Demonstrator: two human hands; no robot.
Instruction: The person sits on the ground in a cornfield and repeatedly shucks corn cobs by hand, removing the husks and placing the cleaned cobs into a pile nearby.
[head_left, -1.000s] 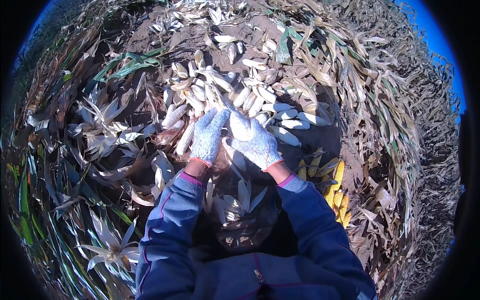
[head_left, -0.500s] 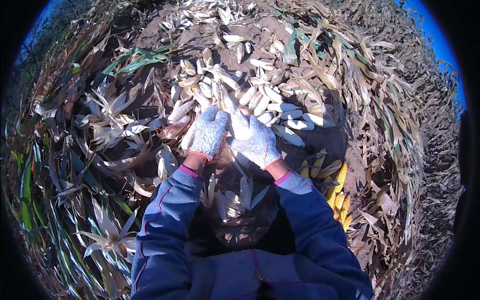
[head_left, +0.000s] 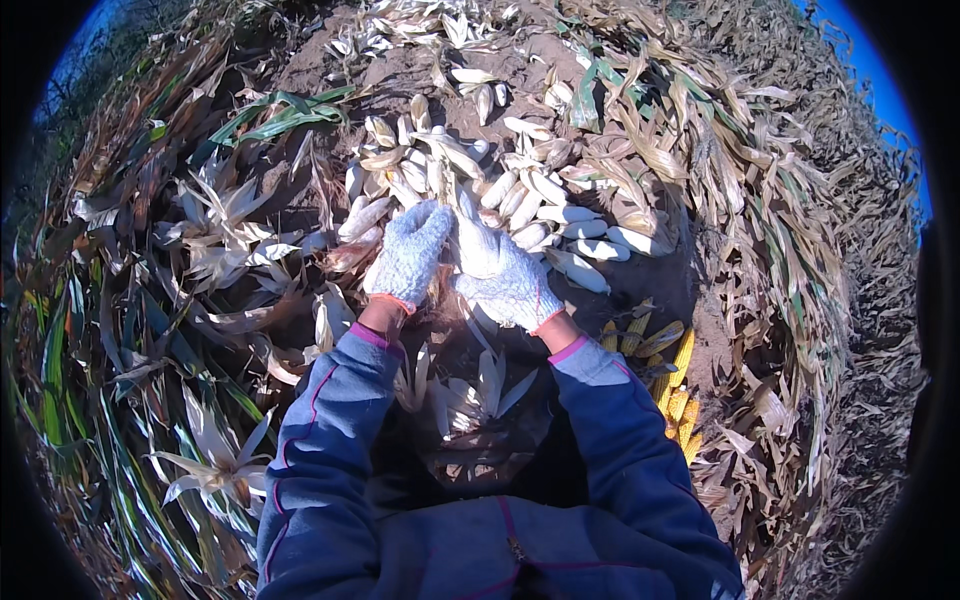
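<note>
Both of my hands wear white knitted gloves with orange cuffs and are held close together over a pile of corn. My right hand [head_left: 508, 285] is closed round a pale, husk-covered ear of corn [head_left: 468, 218], whose tip points away from me. Just left of it, my left hand [head_left: 408, 258] has its fingers curled together; what they hold, if anything, is hidden. Beyond the hands lie several more pale ears [head_left: 522, 205], some fanned out to the right.
Bare yellow cobs [head_left: 678, 400] lie in a small heap right of my right forearm. Opened husks [head_left: 470, 400] lie on the soil below my hands, with another spread husk [head_left: 222, 468] at the left. Dry stalks [head_left: 790, 240] bank up on the right; green leaves [head_left: 75, 390] on the left.
My left hand has shifted slightly up and left, and the gap between the two hands is wider. The right hand stays nearly in place on the ear.
</note>
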